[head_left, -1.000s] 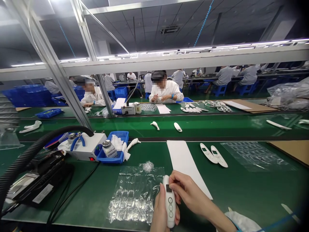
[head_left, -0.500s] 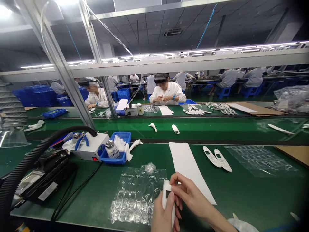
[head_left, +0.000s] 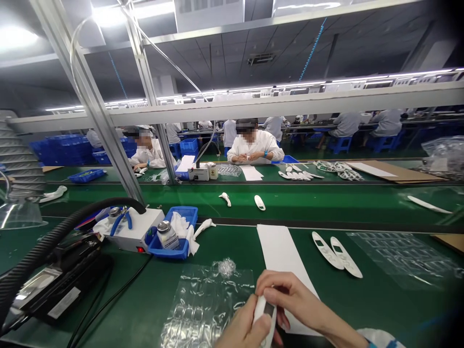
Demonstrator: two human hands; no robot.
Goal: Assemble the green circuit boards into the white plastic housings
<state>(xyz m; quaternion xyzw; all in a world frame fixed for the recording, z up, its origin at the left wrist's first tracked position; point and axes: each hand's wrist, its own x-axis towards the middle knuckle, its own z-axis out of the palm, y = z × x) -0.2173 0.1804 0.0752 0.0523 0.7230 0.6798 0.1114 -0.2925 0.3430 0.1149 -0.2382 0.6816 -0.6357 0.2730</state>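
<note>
My left hand [head_left: 242, 325] is closed round a long white plastic casing [head_left: 258, 310] with a dark rectangular window, its thumb lying across the front below that window. The fingers of my right hand [head_left: 287, 294] are closed on the casing's upper end and cover it. Whether they also pinch a small part there, I cannot tell. Beneath and left of the hands lies a clear plastic blister sheet [head_left: 195, 309]. A white paper strip [head_left: 279, 246] runs behind and under my right hand. Two white casing shells [head_left: 328, 251] lie to the right of the paper.
On the left stand a blue tray [head_left: 186, 212] with a bottle and tissues, a white box [head_left: 136, 237] with blue pliers, and a black hose [head_left: 72, 220]. Another clear sheet [head_left: 395, 251] lies right. White parts [head_left: 259, 203] rest on the green belt [head_left: 308, 198]; co-workers [head_left: 253, 142] sit beyond.
The view has tilted up slightly. My right fingers now wrap over the casing's top end, and the casing sits lower and further right in view. The parts on the belt have shifted left.
</note>
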